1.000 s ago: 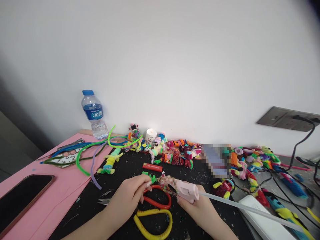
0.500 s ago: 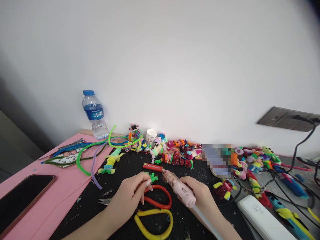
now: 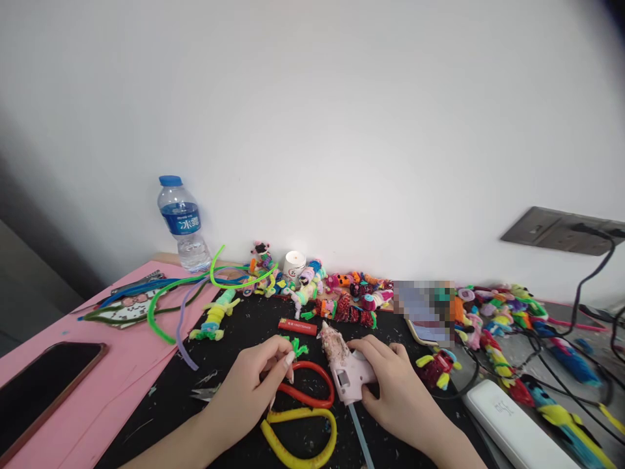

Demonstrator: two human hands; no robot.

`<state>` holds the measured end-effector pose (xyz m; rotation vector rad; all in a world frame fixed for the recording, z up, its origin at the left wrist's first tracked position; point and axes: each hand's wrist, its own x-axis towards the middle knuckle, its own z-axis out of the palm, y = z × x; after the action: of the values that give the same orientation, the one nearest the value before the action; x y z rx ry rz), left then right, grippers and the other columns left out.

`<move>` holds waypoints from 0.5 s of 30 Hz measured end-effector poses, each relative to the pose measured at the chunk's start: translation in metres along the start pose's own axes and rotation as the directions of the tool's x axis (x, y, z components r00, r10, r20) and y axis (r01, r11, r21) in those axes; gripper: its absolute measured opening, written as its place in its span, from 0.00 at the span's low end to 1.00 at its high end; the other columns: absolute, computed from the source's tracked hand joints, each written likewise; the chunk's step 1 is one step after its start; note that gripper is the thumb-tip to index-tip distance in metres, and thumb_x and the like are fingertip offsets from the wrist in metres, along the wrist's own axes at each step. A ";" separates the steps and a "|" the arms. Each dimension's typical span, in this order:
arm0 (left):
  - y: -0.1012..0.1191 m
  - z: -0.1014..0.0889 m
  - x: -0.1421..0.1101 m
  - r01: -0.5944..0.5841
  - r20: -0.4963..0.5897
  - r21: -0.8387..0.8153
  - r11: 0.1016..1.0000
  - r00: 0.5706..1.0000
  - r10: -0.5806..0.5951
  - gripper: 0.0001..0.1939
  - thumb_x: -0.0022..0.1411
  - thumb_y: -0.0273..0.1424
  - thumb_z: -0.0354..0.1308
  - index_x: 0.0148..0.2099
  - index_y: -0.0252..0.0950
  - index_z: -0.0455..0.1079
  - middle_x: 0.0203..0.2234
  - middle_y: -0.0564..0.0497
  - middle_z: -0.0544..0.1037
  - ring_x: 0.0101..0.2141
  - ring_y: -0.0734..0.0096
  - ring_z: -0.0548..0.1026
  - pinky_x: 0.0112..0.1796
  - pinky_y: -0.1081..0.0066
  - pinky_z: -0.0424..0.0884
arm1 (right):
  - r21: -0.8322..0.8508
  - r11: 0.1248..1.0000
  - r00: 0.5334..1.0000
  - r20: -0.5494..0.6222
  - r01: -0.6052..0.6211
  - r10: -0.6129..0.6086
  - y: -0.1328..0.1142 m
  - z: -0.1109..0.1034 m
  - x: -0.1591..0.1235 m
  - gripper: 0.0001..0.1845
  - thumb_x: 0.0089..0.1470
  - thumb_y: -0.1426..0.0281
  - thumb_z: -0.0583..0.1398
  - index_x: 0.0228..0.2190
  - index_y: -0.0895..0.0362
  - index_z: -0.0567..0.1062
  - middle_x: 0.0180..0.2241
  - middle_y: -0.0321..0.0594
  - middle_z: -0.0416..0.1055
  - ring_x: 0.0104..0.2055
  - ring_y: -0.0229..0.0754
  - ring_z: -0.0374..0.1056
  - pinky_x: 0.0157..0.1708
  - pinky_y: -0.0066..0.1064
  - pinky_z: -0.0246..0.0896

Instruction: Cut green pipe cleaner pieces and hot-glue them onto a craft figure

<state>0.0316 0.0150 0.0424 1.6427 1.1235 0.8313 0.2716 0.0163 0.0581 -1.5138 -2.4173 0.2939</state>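
Note:
My left hand [image 3: 256, 374] is closed, thumb and fingers pinching a small bright green fuzzy piece [image 3: 299, 349] that looks like pipe cleaner. To its right, my right hand [image 3: 398, 387] grips the handle of a pale pink hot glue gun [image 3: 352, 370]. The gun's glue-crusted nozzle points away from me, and a clear glue stick [image 3: 360, 433] trails from its rear. Between the hands lie scissors with a red loop handle [image 3: 329, 381] and a yellow one [image 3: 333, 430]. Their blades [image 3: 204, 394] show left of my left wrist; the middle is hidden. Beyond sits a red lighter [image 3: 297, 327].
Several pipe-cleaner figures [image 3: 346, 311] line the wall. A water bottle [image 3: 181, 218], loose pipe cleaners [image 3: 161, 312] and a dark phone [image 3: 49, 394] are at left. On the right are a blurred phone [image 3: 424, 333], a white power bank [image 3: 512, 420] and black cables [image 3: 561, 374].
The glue gun has swung round, its rear end shifting left and its side turning up. My right hand has moved onto its handle. My left hand stays nearly in place with the green piece.

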 end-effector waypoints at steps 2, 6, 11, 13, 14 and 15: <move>0.000 0.000 0.000 0.003 0.005 0.001 1.000 1.000 -0.003 0.12 0.65 0.36 0.42 0.32 0.36 0.58 0.23 0.56 0.68 0.17 0.79 0.64 0.20 0.79 0.61 | -0.012 1.000 1.000 0.016 -0.003 0.003 -0.001 -0.002 -0.001 0.29 0.37 0.81 0.51 0.44 0.53 0.65 0.40 0.40 0.67 0.43 0.45 0.62 0.43 0.39 0.49; 0.003 -0.001 0.000 0.019 0.034 -0.012 1.000 0.999 -0.019 0.12 0.64 0.37 0.42 0.31 0.37 0.58 0.22 0.56 0.67 0.18 0.78 0.64 0.20 0.79 0.60 | -0.031 1.000 1.000 0.003 0.001 -0.001 0.000 -0.004 -0.003 0.29 0.38 0.79 0.52 0.46 0.53 0.65 0.44 0.41 0.65 0.45 0.48 0.60 0.44 0.43 0.50; 0.011 0.000 0.000 0.006 0.094 0.050 0.999 0.995 -0.010 0.12 0.64 0.35 0.43 0.30 0.36 0.59 0.20 0.56 0.67 0.19 0.77 0.63 0.22 0.78 0.60 | 0.006 0.999 0.973 -0.226 0.053 -0.050 -0.002 0.002 -0.005 0.28 0.44 0.76 0.55 0.50 0.53 0.62 0.50 0.45 0.60 0.51 0.51 0.56 0.48 0.44 0.53; 0.013 0.001 -0.002 -0.033 0.132 0.094 0.995 0.991 0.020 0.12 0.64 0.35 0.43 0.30 0.36 0.60 0.19 0.56 0.67 0.20 0.75 0.64 0.24 0.77 0.60 | 0.051 0.991 0.955 -0.277 0.121 -0.102 -0.007 0.007 -0.005 0.29 0.44 0.76 0.56 0.50 0.53 0.62 0.49 0.45 0.60 0.51 0.51 0.57 0.48 0.42 0.55; 0.014 0.001 -0.002 -0.054 0.155 0.106 0.993 0.987 0.038 0.12 0.64 0.34 0.43 0.30 0.36 0.61 0.19 0.56 0.67 0.21 0.75 0.64 0.25 0.77 0.60 | 0.073 0.984 0.951 -0.278 0.163 -0.137 -0.011 0.009 -0.005 0.29 0.44 0.77 0.56 0.50 0.53 0.62 0.49 0.46 0.60 0.51 0.51 0.57 0.48 0.42 0.55; 0.014 0.002 -0.003 -0.075 0.180 0.113 0.991 0.982 0.053 0.12 0.64 0.34 0.43 0.30 0.36 0.61 0.19 0.56 0.67 0.22 0.74 0.64 0.25 0.77 0.60 | 0.093 0.976 0.952 -0.256 0.198 -0.169 -0.015 0.011 -0.005 0.29 0.45 0.76 0.56 0.50 0.53 0.62 0.49 0.46 0.60 0.51 0.51 0.57 0.48 0.41 0.56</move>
<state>0.0368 0.0097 0.0545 1.8224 1.0165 0.6540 0.2569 0.0050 0.0516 -1.1877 -2.2779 0.1921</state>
